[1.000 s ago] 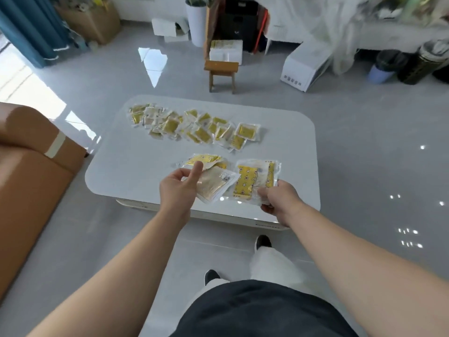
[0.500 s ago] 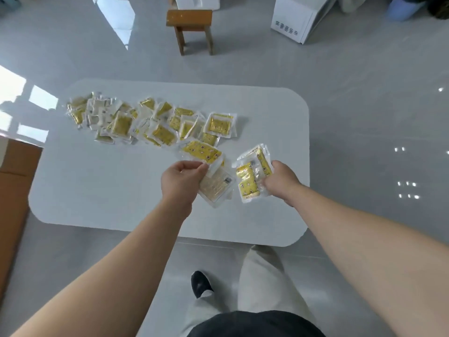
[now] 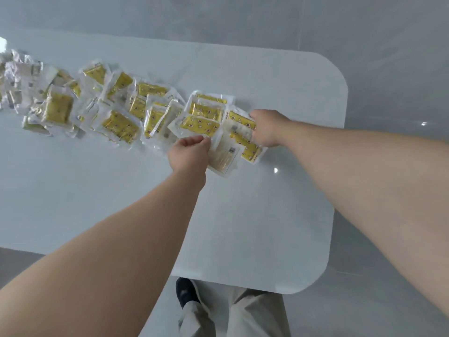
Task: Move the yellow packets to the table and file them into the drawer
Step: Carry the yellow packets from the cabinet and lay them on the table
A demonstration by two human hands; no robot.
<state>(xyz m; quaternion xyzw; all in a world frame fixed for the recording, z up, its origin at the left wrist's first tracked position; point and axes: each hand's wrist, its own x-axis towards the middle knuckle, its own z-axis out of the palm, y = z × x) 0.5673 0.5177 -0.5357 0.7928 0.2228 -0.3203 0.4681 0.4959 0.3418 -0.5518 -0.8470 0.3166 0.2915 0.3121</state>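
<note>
Several yellow packets in clear wrappers lie in a long row (image 3: pixel 116 110) across the far half of the white table (image 3: pixel 267 215). My left hand (image 3: pixel 189 153) grips a small bunch of packets (image 3: pixel 224 154), one turned pale side up, at the row's right end. My right hand (image 3: pixel 267 127) holds another few yellow packets (image 3: pixel 245 139) right beside them, low over the tabletop. The two bunches overlap and touch the end of the row. No drawer is in view.
Grey glossy floor (image 3: pixel 388 57) surrounds the table. The table's rounded right edge (image 3: pixel 340 142) is close to my right arm. My legs and a dark shoe (image 3: pixel 185 293) stand at the near edge. The near half of the tabletop is bare.
I have leaned forward over the table and both hands have carried their packets away from me, down to the right end of the row.
</note>
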